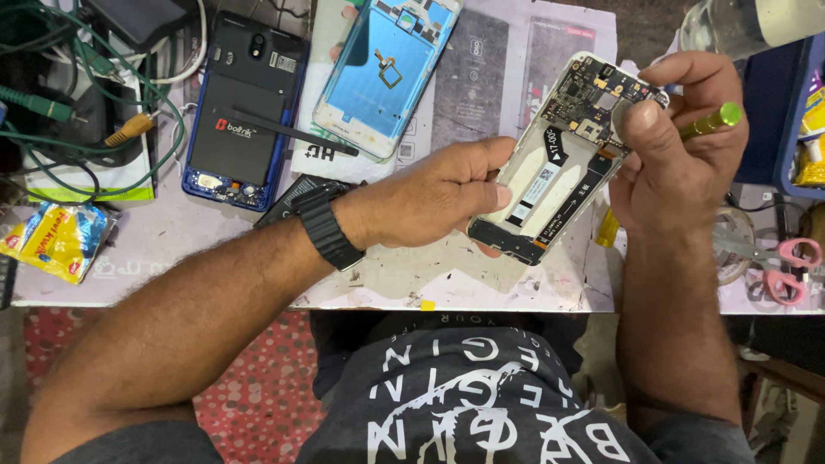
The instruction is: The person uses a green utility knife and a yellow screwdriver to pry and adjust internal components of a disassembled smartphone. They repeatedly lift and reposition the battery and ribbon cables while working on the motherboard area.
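Cluttered bench (412, 283): my left hand (438, 193) grips the opened phone (550, 185) above its front edge; my right hand (679, 146) clenches a green-handled screwdriver (709, 120). Slippage risks gouging the exposed board.

My left hand (443, 193) grips the opened phone (559, 167) by its lower edge. My right hand (679, 142) presses a thumb on its circuit board, holding a green-tipped screwdriver (709, 122). Beyond my left hand lies a blue phone (245, 112); scissors (786, 266) sit right of my right wrist.
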